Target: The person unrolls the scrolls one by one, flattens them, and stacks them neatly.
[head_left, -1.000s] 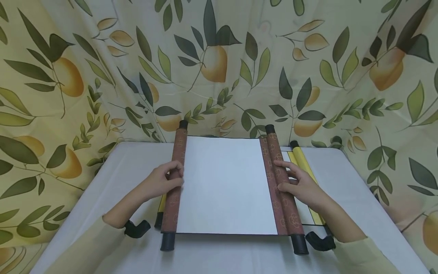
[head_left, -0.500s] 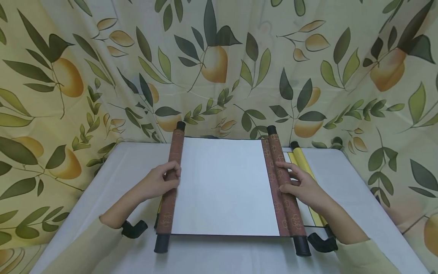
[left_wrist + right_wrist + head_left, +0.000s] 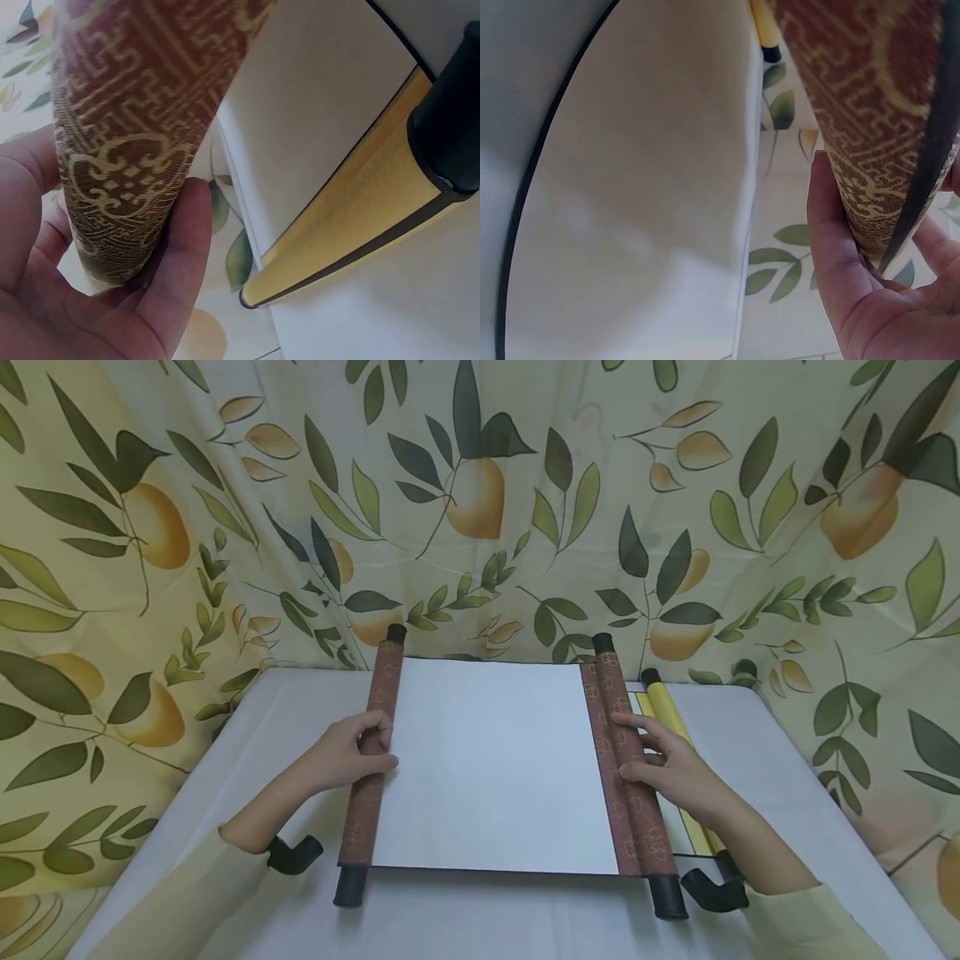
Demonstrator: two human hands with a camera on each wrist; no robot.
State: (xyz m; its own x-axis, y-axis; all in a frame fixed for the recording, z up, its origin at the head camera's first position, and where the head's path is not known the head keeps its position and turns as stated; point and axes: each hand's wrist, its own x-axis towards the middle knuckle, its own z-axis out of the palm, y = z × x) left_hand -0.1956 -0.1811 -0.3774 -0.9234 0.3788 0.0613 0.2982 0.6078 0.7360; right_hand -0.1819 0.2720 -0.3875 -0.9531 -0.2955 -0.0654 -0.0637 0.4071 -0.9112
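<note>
A hanging scroll with a blank white sheet [image 3: 495, 760] is spread between two red-brown patterned rollers with black end caps. My left hand [image 3: 348, 750] grips the left roller [image 3: 363, 818] around its middle. On the other side, my right hand [image 3: 678, 774] holds the right roller [image 3: 647, 818] between thumb and fingers. In the left wrist view, fingers curl round the brocade roller [image 3: 135, 135]; the right wrist view has the other roller [image 3: 877, 127] in the fingers. The scroll is raised above a second scroll with yellow rollers [image 3: 670, 714], whose middle it hides.
A white-covered table [image 3: 247, 735] lies under both scrolls. Behind it hangs a curtain [image 3: 480, 577] printed with fruit and leaves. The yellow roller [image 3: 337, 217] with its black cap rests below my left hand. Black curved pieces [image 3: 295, 855] sit at both wrists.
My left hand and its roller have moved slightly left, and my right hand with its roller slightly right. More of the white sheet shows between them. The left yellow roller is now covered in the head view.
</note>
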